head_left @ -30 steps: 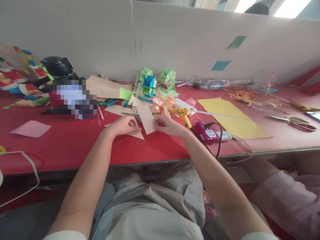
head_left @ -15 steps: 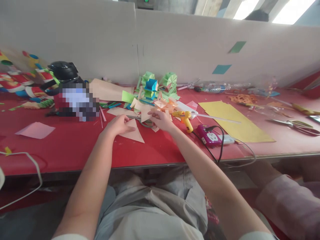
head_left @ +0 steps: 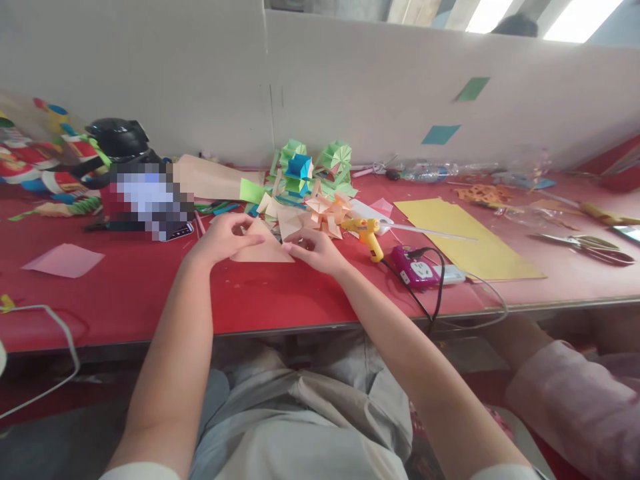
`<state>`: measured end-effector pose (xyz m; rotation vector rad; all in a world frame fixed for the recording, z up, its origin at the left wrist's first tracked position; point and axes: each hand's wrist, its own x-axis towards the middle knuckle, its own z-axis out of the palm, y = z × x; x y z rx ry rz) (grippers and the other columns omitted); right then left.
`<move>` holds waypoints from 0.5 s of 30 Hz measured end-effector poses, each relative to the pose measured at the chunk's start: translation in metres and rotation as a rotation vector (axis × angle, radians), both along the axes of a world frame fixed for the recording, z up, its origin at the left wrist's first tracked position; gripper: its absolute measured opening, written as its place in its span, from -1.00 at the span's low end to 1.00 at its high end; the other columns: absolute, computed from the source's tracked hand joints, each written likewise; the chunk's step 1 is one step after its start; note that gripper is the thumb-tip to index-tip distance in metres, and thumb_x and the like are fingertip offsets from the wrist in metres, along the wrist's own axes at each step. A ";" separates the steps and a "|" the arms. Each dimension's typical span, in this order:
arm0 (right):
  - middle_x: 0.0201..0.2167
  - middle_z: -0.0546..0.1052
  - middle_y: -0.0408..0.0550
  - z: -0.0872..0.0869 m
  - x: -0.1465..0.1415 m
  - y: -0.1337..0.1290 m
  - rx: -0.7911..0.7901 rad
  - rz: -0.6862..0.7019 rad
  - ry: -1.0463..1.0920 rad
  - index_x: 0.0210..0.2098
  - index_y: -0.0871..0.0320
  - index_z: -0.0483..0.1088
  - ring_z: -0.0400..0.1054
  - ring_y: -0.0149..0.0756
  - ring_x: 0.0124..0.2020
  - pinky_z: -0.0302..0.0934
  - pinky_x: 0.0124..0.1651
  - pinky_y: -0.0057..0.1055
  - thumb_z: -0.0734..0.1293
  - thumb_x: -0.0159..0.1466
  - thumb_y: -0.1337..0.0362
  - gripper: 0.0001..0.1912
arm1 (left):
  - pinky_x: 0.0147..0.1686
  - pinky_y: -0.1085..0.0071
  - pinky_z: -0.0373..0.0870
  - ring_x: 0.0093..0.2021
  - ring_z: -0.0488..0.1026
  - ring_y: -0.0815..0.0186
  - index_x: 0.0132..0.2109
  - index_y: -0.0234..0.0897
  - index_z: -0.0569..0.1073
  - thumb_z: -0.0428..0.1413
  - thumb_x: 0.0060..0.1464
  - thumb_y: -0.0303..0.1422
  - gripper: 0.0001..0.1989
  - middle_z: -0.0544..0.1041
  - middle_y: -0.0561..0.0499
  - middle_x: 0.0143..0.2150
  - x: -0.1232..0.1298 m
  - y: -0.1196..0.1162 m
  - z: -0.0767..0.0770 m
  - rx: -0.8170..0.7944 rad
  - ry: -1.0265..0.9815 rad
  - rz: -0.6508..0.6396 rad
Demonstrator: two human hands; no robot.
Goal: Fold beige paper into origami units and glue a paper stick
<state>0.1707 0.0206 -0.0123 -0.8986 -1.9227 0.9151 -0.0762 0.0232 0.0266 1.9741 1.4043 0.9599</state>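
Note:
A peach-coloured folded sheet of paper [head_left: 263,252], triangular in outline, lies low over the red table. My left hand [head_left: 225,238] grips its left side, thumb on top and fingers curled behind. At the paper's right corner my right hand [head_left: 316,251] pinches the edge between thumb and fingertips. Just behind are loose peach paper pieces [head_left: 293,220] and a cluster of peach folded paper shapes [head_left: 327,210]. Green folded paper shapes [head_left: 336,157] and a blue one [head_left: 300,167] stand farther back.
A yellow glue gun [head_left: 367,235] lies right of my right hand, beside a purple power socket [head_left: 417,265] with cables. Farther right are yellow card [head_left: 465,240] and scissors [head_left: 585,245]. Pink paper [head_left: 65,260] lies left. Another person's sleeve [head_left: 575,400] shows at lower right.
The paper's lower tip has turned up and to the right, leaving a level front edge. My right hand has come down from the loose pieces to the paper's right corner.

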 end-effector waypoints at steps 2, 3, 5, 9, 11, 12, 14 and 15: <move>-0.38 0.48 -0.09 0.001 -0.004 -0.002 0.032 0.042 -0.007 -0.26 0.18 0.57 0.21 -0.43 -0.47 0.12 -0.38 -0.42 0.42 0.22 -0.07 -0.60 | -0.47 0.41 0.13 -0.49 0.25 0.36 -0.32 -0.25 0.53 0.34 -0.10 -0.09 -0.66 0.42 0.08 -0.46 0.010 -0.002 0.003 0.051 0.000 0.007; -0.37 0.47 -0.09 0.001 -0.005 -0.002 0.044 0.039 0.000 -0.24 0.18 0.56 0.21 -0.43 -0.46 0.13 -0.37 -0.42 0.43 0.23 -0.05 -0.61 | -0.48 0.42 0.10 -0.50 0.22 0.38 -0.34 -0.25 0.51 0.34 -0.08 -0.10 -0.68 0.39 0.10 -0.48 0.014 -0.003 0.004 0.082 -0.011 0.015; -0.34 0.46 -0.09 0.000 -0.005 -0.001 0.050 -0.007 0.047 -0.17 0.18 0.55 0.20 -0.45 -0.47 0.14 -0.38 -0.42 0.43 0.23 -0.01 -0.62 | -0.50 0.43 0.05 -0.52 0.17 0.40 -0.40 -0.25 0.47 0.33 -0.07 -0.13 -0.69 0.32 0.12 -0.51 0.021 -0.004 0.003 0.140 -0.042 0.022; -0.30 0.41 -0.11 -0.003 -0.004 0.002 0.075 -0.045 0.078 -0.09 0.15 0.51 0.16 -0.48 -0.49 0.13 -0.40 -0.42 0.45 0.22 0.00 -0.60 | -0.52 0.43 0.04 -0.53 0.13 0.42 -0.45 -0.25 0.42 0.33 -0.06 -0.15 -0.68 0.26 0.14 -0.54 0.031 -0.003 0.002 0.206 -0.059 -0.004; -0.35 0.39 -0.11 -0.004 -0.003 0.004 0.134 -0.026 0.062 -0.23 0.16 0.54 0.19 -0.44 -0.46 0.14 -0.36 -0.40 0.41 0.26 0.00 -0.67 | -0.51 0.43 0.09 -0.52 0.16 0.41 -0.42 -0.25 0.47 0.35 -0.05 -0.13 -0.69 0.32 0.12 -0.50 0.035 -0.002 0.002 0.241 -0.045 -0.035; -0.38 0.38 -0.11 -0.004 -0.003 0.005 0.167 -0.033 0.067 -0.31 0.16 0.53 0.21 -0.42 -0.44 0.14 -0.35 -0.39 0.40 0.28 0.00 -0.67 | -0.50 0.43 0.13 -0.49 0.20 0.39 -0.38 -0.25 0.50 0.35 -0.05 -0.11 -0.69 0.38 0.09 -0.45 0.038 -0.001 0.003 0.275 -0.044 -0.045; -0.42 0.36 -0.11 -0.004 -0.003 0.006 0.230 -0.081 0.099 -0.42 0.16 0.49 0.22 -0.39 -0.42 0.13 -0.33 -0.37 0.37 0.31 0.02 -0.66 | -0.44 0.43 0.23 -0.41 0.31 0.36 -0.27 -0.23 0.54 0.36 -0.05 -0.08 -0.66 0.48 0.01 -0.27 0.042 0.000 0.003 0.380 -0.071 -0.021; -0.44 0.35 -0.11 -0.004 -0.003 0.007 0.258 -0.120 0.113 -0.45 0.16 0.47 0.22 -0.38 -0.42 0.13 -0.33 -0.37 0.37 0.32 0.04 -0.66 | -0.40 0.43 0.28 -0.36 0.35 0.35 -0.20 -0.22 0.55 0.37 -0.06 -0.08 -0.63 0.50 -0.03 -0.17 0.043 0.000 0.003 0.440 -0.100 0.021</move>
